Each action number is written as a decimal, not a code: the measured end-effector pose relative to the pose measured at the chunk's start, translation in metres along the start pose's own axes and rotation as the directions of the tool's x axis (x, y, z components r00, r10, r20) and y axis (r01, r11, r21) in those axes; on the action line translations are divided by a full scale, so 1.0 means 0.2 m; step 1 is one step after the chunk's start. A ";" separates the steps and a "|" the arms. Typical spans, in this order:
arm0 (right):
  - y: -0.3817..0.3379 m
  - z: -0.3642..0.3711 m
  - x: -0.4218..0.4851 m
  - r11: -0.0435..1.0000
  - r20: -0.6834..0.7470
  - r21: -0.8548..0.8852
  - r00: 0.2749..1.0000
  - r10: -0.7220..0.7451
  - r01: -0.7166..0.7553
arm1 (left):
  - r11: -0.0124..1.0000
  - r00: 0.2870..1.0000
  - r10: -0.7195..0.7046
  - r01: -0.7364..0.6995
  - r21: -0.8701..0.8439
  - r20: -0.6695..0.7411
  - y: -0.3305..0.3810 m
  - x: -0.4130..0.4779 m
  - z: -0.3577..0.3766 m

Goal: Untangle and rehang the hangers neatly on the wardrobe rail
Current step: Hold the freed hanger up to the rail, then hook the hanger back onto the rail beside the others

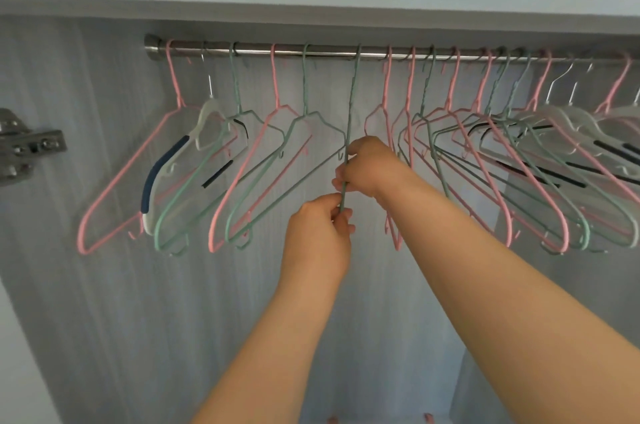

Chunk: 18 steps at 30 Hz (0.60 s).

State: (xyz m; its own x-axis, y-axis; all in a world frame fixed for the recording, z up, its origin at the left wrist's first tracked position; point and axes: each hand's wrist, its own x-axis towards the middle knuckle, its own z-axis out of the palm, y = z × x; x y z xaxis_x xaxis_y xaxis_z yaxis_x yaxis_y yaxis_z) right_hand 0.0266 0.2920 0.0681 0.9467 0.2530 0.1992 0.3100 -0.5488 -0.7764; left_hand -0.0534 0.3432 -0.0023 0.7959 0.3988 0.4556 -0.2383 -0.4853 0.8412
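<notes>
Judged about halfway: pinching with left hand (pixel 320 229) and right hand (pixel 367 165) the green hanger (pixel 350 104) hooked on the rail (pixel 325 51), spaced hangers (pixel 304 87) left of the grip, an overlapping bunch (pixel 519 153) right of it left to sort.

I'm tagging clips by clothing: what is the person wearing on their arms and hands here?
Nothing visible. The left hand and right hand are ungloved, with no ring, watch or bracelet showing. The left forearm and right forearm are bare to the frame's edge: no sleeve or cuff.
</notes>
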 end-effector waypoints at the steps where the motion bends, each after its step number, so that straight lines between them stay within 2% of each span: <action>1: 0.00 0.01 0.01 0.999 -0.006 0.040 1.000 -0.008 0.008 | 1.000 1.000 0.000 0.000 -0.005 -0.005 -0.01 0.00 -0.01; 7: -0.03 0.06 0.00 0.996 0.056 0.067 0.996 -0.069 0.065 | 0.999 1.000 -0.008 0.007 -0.046 -0.027 -0.03 -0.02 -0.07; 13: -0.06 0.07 -0.03 0.994 0.048 0.035 0.993 -0.105 0.103 | 0.998 0.998 0.000 -0.004 -0.060 -0.060 -0.02 -0.04 -0.10; 16: -0.06 0.01 -0.07 0.978 0.025 -0.159 0.991 -0.135 0.137 | 0.999 0.999 -0.005 0.003 -0.039 -0.051 -0.01 -0.05 -0.09; 18: -0.04 -0.08 -0.10 0.946 -0.074 -0.285 0.980 -0.184 0.156 | 0.998 0.997 0.033 -0.030 0.050 -0.074 -0.01 -0.07 -0.09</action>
State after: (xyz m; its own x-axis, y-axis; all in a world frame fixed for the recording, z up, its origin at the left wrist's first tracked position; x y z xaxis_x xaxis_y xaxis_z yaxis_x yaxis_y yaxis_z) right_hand 0.0075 0.2792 0.0796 0.8775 0.2902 0.3818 0.4656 -0.7065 -0.5330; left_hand -0.0739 0.3522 -0.0042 0.7439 0.4391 0.5039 -0.2338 -0.5353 0.8116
